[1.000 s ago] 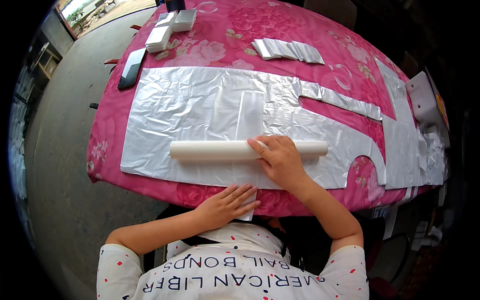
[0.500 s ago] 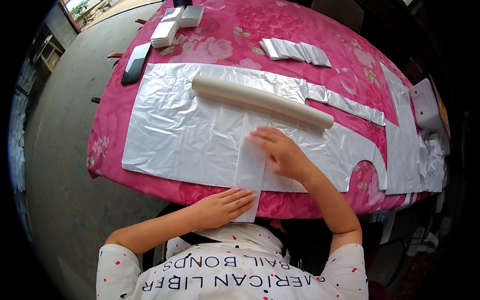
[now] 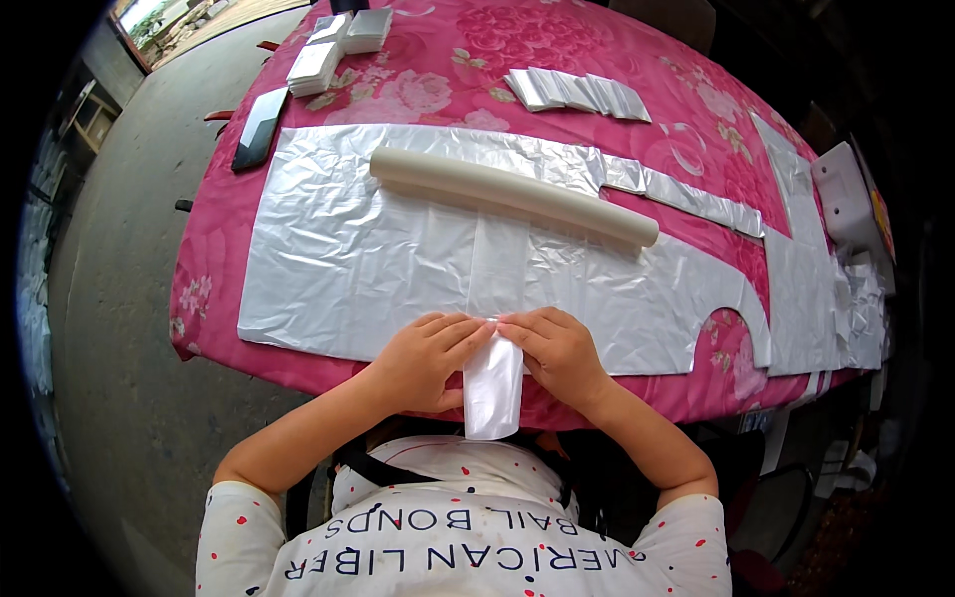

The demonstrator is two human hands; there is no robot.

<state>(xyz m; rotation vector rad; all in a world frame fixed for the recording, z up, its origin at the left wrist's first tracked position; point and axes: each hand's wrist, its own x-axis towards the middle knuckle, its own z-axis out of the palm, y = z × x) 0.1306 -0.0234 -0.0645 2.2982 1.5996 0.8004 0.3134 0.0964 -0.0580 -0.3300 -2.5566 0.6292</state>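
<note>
Left hand [image 3: 423, 360] and right hand [image 3: 557, 353] close together, palms down, fingers [image 3: 450, 326] bent, thumbs inward, pinching. Elbows bent, flared outward; bare forearms [image 3: 316, 426] angling inward.

hands [image 3: 430, 360]: pinching plastic strip [image 3: 493, 393] | pale roll [image 3: 512, 196]: across silvery sheet [image 3: 333, 259] | pink floral tablecloth [image 3: 542, 48]

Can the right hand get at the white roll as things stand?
Probably yes: the roll lies on the sheet just beyond the right hand, nothing standing between. Its fingers are at the strip, though, so it may have to leave that first.
</note>
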